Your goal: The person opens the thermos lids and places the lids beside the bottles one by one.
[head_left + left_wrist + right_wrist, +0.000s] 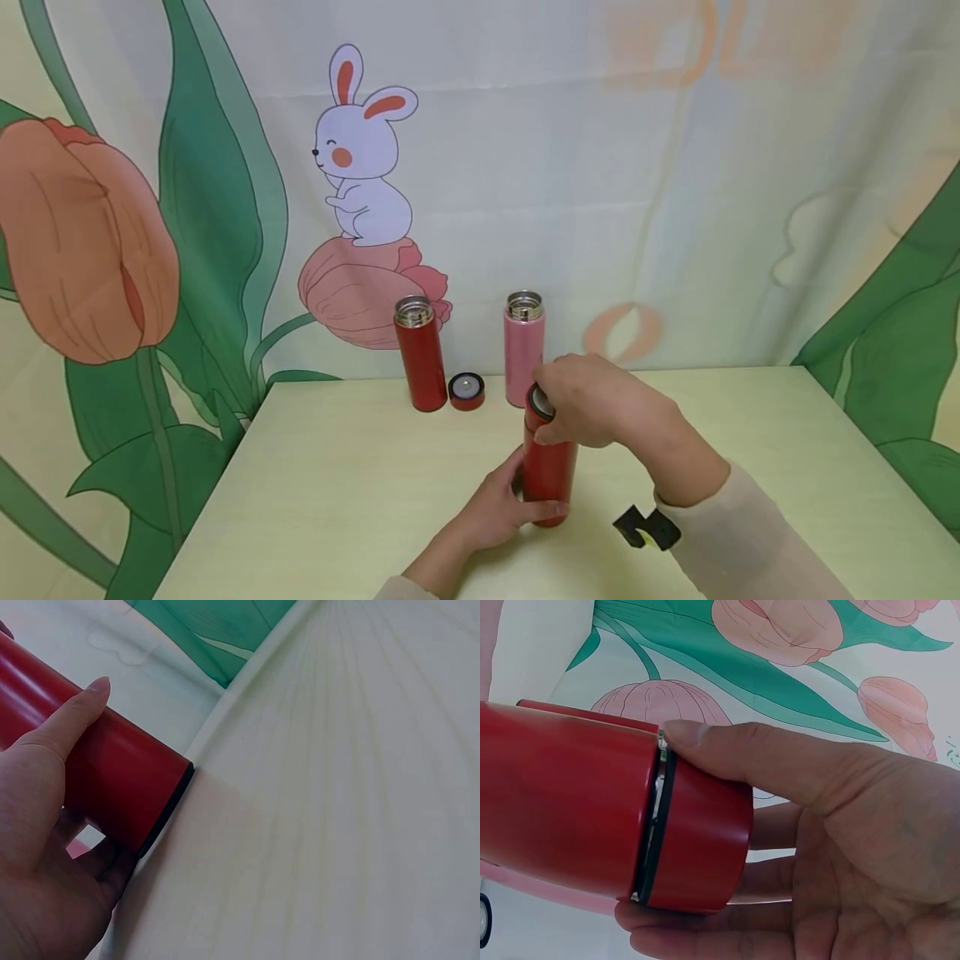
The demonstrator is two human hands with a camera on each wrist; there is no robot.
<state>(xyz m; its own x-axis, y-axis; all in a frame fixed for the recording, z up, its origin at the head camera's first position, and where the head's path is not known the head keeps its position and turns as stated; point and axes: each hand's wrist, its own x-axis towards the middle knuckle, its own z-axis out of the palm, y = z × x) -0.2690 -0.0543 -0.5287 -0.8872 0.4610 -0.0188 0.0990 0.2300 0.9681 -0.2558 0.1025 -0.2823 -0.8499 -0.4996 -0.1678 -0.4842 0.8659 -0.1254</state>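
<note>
A red thermos bottle (550, 479) stands upright near the middle of the table. My left hand (491, 510) grips its lower body, thumb across the front; in the left wrist view the thumb lies along the red wall (124, 772) just above the dark base rim. Over the top, my right hand (596, 402) holds the red cap (705, 832) between thumb and fingers. A narrow gap with shiny metal shows between cap and body in the right wrist view. Behind stand an uncapped red bottle (423, 362) and an uncapped pink bottle (523, 354), their steel mouths showing.
A loose red cap (467, 392) with a dark ring and pale disc lies beside the back red bottle. The pale table (337, 500) ends at a cloth backdrop (487, 183) printed with a rabbit and tulips. A black strap piece (647, 528) is at the right sleeve.
</note>
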